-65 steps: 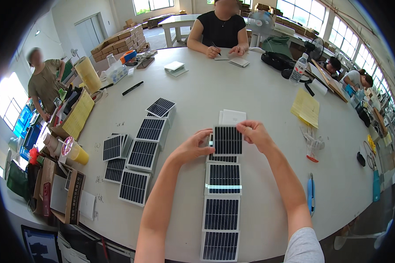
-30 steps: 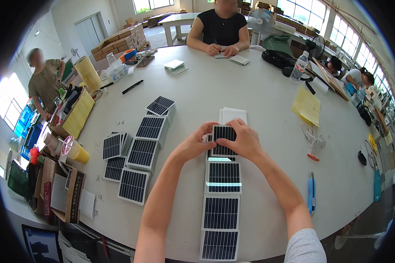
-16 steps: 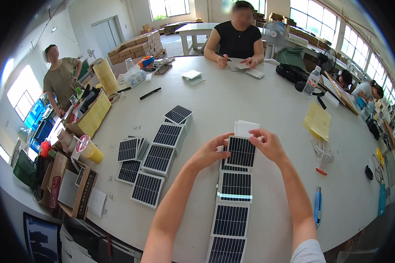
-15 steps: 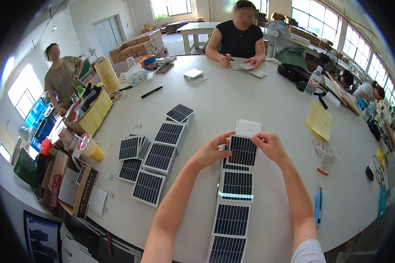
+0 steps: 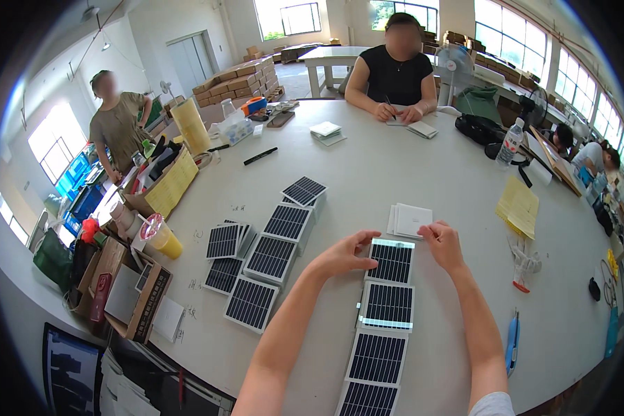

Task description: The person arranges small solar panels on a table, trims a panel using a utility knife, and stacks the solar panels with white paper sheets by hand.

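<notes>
A row of small solar panels [image 5: 386, 306] with dark cells and white edges runs down the table in front of me. My left hand [image 5: 347, 255] is at the left edge of the row's farthest panel [image 5: 393, 262], its thumb and index finger apart and the thumb tip against the edge. Right of that panel's far corner, my right hand [image 5: 444, 244] has its fingers curled together; whatever is in them, if anything, is hidden. White square pieces [image 5: 412, 220] lie overlapped just beyond the row, beside the right fingertips.
Stacked solar panels [image 5: 270, 256] stand to the left, near a drink cup [image 5: 162, 237] and a cardboard box [image 5: 149, 305]. A blue cutter [image 5: 512, 341], a glove [image 5: 525, 263] and yellow paper [image 5: 518, 208] lie right. Across the table, a person [image 5: 397, 76] holds a pen.
The panel held between both hands now lies at the far end of the row. My right hand has come off it and closed. The whole view has shifted slightly.
</notes>
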Tool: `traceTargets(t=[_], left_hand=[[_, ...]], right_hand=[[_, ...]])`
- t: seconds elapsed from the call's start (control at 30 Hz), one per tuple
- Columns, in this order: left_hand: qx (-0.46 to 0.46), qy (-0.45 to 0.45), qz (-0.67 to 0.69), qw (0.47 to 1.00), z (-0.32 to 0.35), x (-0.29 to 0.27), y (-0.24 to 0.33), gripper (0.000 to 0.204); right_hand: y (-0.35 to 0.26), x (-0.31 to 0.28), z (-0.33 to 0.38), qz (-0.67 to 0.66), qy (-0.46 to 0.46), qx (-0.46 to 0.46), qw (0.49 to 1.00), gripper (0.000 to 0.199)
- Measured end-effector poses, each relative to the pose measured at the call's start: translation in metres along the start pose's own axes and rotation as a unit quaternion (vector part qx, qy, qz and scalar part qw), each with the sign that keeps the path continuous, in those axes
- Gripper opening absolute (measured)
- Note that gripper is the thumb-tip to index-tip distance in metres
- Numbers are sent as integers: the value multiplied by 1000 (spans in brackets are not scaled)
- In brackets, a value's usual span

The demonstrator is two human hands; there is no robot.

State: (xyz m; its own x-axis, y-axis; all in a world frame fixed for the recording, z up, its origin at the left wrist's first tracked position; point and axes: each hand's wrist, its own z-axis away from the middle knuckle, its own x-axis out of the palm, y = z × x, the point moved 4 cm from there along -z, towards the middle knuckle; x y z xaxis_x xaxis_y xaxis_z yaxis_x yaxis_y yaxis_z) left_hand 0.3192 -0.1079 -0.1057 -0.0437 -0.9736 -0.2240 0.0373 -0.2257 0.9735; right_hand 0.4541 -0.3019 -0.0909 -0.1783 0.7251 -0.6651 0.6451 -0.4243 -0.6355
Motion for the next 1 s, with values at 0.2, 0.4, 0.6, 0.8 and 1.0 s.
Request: traceTargets(t=[0.2, 0.4, 0.6, 0.8, 1.0], left_hand=[[-8, -36, 57, 998, 0, 6, 4, 73], [-45, 28, -103, 993, 1, -7, 1, 80], [5, 16, -92, 996, -5, -2, -1, 69], [-10, 32, -53, 998, -2, -1, -6, 63], [-43, 38, -16, 998, -1, 2, 4, 64]], right_hand=[[-26, 8, 9, -127, -124, 38, 983, 17], [-29, -27, -7, -109, 148, -14, 983, 8], [2, -5, 1, 14, 42, -17, 999, 10], [-64, 23, 21, 117, -96, -107, 983, 57], [-30, -1, 3, 12, 26, 7, 1000, 34]])
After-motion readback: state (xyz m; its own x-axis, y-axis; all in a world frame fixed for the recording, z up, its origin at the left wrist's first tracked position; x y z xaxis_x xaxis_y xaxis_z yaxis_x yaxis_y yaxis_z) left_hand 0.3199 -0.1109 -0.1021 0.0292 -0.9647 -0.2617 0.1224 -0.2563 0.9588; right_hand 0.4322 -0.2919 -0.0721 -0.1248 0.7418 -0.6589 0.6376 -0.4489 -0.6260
